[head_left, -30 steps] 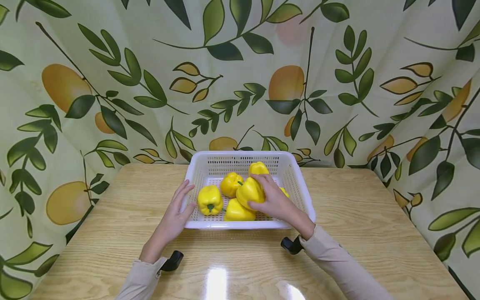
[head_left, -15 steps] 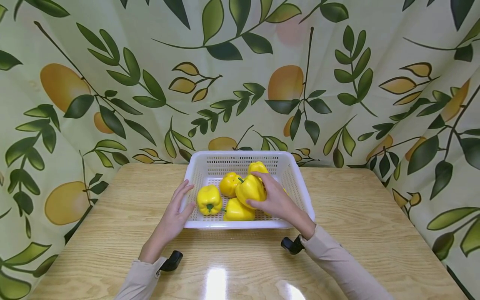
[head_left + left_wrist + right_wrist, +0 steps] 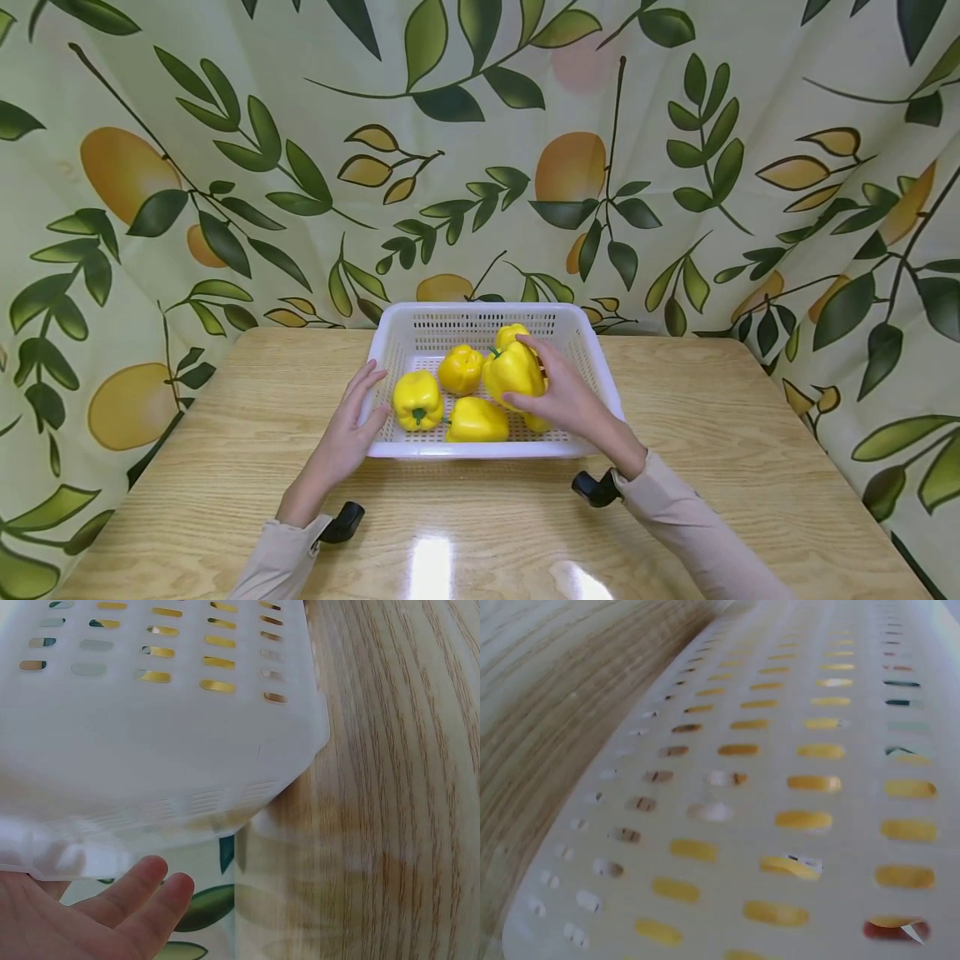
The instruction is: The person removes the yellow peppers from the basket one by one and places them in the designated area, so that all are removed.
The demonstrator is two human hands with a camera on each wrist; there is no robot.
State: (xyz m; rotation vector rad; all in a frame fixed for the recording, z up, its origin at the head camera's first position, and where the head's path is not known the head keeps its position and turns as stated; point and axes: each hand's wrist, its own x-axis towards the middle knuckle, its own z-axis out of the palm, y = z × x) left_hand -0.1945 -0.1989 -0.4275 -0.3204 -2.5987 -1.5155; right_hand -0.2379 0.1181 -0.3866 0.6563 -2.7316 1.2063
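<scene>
A white plastic basket [image 3: 472,451] with slotted walls stands on the wooden table, holding several yellow bell peppers. My right hand [image 3: 572,402] grips one yellow bell pepper [image 3: 513,375] on the basket's right side, thumb toward me and fingers over its far side. At the basket's left wall, my left hand [image 3: 347,433] has its fingers extended along the rim. In the left wrist view, fingertips [image 3: 176,889] show just past the rim. The right wrist view has only the slotted wall [image 3: 765,765], with yellow behind it; the right hand is hidden there.
Inside the basket lie a left pepper [image 3: 417,402], a middle one [image 3: 461,370], a front one [image 3: 478,421] and a back one [image 3: 512,335]. Another [image 3: 536,423] is partly hidden below the right hand. A leaf-patterned cloth [image 3: 480,167] hangs behind the table [image 3: 465,517].
My right hand has moved a little to the right with the held bell pepper, uncovering more of the front pepper. The left hand and the basket have stayed in place.
</scene>
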